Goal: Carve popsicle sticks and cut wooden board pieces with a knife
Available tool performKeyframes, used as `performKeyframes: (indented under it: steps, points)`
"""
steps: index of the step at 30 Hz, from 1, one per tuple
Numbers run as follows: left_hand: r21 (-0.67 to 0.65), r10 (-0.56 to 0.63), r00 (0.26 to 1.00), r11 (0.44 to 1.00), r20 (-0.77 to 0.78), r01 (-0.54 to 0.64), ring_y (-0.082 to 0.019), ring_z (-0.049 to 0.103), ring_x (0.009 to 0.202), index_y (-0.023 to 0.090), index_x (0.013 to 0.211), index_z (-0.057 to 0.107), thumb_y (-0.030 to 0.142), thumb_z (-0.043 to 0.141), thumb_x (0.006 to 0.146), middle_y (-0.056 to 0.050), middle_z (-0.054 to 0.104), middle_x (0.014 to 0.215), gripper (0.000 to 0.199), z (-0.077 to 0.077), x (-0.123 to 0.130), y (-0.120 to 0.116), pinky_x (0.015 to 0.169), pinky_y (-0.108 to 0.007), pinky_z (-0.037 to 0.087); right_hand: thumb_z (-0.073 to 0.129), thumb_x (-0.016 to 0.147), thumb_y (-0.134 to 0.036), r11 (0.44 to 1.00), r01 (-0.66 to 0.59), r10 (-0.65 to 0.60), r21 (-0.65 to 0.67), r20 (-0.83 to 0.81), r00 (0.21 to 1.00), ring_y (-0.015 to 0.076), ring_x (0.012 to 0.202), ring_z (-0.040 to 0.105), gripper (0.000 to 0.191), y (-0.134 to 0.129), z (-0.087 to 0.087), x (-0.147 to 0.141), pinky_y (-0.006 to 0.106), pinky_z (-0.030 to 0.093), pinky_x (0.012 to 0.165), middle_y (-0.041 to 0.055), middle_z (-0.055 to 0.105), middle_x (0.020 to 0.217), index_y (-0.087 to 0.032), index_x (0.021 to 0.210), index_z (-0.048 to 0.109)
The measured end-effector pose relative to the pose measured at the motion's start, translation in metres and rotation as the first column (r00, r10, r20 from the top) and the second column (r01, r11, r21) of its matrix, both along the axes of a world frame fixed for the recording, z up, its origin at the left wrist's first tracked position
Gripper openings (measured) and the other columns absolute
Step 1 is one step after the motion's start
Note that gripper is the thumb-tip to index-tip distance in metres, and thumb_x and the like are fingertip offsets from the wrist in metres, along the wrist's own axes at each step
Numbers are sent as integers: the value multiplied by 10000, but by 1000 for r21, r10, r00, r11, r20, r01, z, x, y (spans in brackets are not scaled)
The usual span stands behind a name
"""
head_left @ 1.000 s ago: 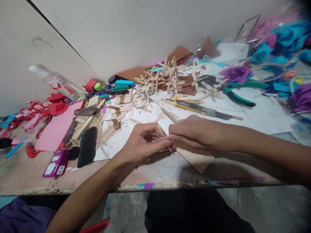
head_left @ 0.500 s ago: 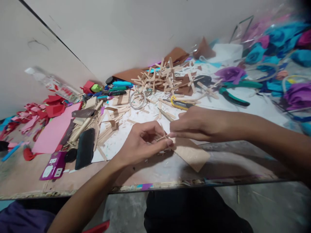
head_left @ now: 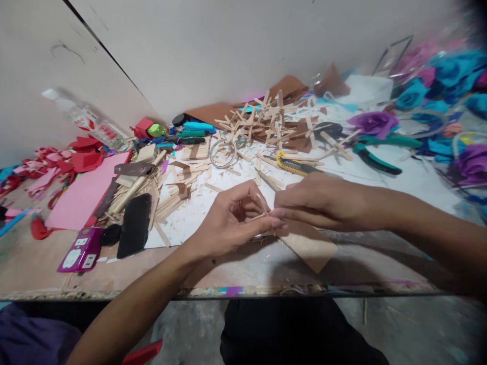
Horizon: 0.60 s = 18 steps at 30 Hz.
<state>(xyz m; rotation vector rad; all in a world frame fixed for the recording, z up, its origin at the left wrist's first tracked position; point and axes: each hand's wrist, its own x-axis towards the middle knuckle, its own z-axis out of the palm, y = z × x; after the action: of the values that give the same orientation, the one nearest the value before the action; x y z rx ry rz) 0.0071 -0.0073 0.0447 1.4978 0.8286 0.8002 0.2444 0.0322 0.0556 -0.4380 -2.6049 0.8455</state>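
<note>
Near the front of the table, my left hand (head_left: 236, 218) pinches small crossed wooden sticks (head_left: 263, 209) between thumb and fingers. My right hand (head_left: 312, 203) meets it from the right, its fingertips closed at the sticks' crossing. A pointed, knife-like tool (head_left: 268, 180) projects up and left from my right hand. Below both hands lies a flat pale wooden board (head_left: 310, 246), partly covered by them. Behind them is a pile of crossed wooden sticks (head_left: 253, 124), with a yellow and black cutter (head_left: 292, 165) in front of it.
Green-handled pliers (head_left: 380, 159) and coloured paper flowers (head_left: 414, 94) lie at the right. At the left are a black phone (head_left: 134, 225), a purple case (head_left: 80, 249), pink sheets (head_left: 83, 195), loose sticks (head_left: 167, 208) and a plastic bottle (head_left: 89, 121) near the wall.
The view has shifted a little, moving most table items rightward in the picture. The small sticks in my left hand now stand out more clearly, tilted up. Both hands stay together.
</note>
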Motion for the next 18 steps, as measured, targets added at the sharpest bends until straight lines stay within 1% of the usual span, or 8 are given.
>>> performKeyframes:
  steps: [3, 7, 9, 13, 16, 18]
  points:
    - [-37, 5, 1000, 999, -17, -5, -202, 821, 844, 199, 873, 581, 313, 850, 895, -18, 760, 811, 293, 2, 1, 0, 701, -243, 642, 450, 1132, -371, 1000, -10, 10, 6, -5, 1000, 86, 553, 388, 330, 4, 0, 4, 242, 276, 557, -55, 414, 662, -209, 863, 552]
    - [-70, 18, 1000, 997, -4, -19, -222, 832, 834, 201, 877, 553, 326, 848, 895, -19, 771, 805, 321, 3, 4, 3, 700, -261, 667, 492, 1125, -348, 1000, -9, 10, 14, -25, 1000, 74, 519, 362, 327, 12, 2, 8, 246, 261, 536, -74, 374, 616, -206, 837, 554]
    - [-85, 14, 1000, 996, 8, -13, -228, 836, 865, 200, 875, 536, 320, 843, 902, -34, 796, 828, 330, 2, 5, 5, 710, -255, 670, 502, 1122, -326, 1000, -17, 17, -11, -35, 999, 69, 501, 361, 340, 15, 5, 9, 247, 258, 524, -82, 366, 587, -201, 811, 557]
    - [-125, 4, 999, 992, 44, 1, -249, 838, 930, 197, 903, 530, 318, 829, 915, -41, 818, 860, 323, 0, 9, 9, 785, -304, 695, 520, 1110, -303, 996, -35, 29, -76, -70, 997, 65, 499, 339, 358, 20, 9, 4, 243, 263, 516, -85, 368, 586, -192, 771, 562]
    - [-140, -20, 998, 990, 54, 28, -248, 841, 907, 200, 936, 532, 311, 822, 919, -31, 817, 858, 311, 1, 11, 11, 758, -308, 698, 527, 1100, -309, 993, -46, 36, -106, -90, 995, 66, 523, 328, 368, 21, 8, 1, 242, 273, 522, -83, 377, 604, -187, 756, 574]
    - [-154, -41, 998, 987, 47, 47, -259, 841, 903, 199, 938, 533, 317, 833, 903, -40, 819, 860, 325, 2, 6, 14, 728, -305, 696, 532, 1092, -342, 992, -33, 25, -120, -70, 997, 68, 536, 335, 383, 25, 6, 9, 251, 278, 526, -81, 379, 604, -183, 747, 586]
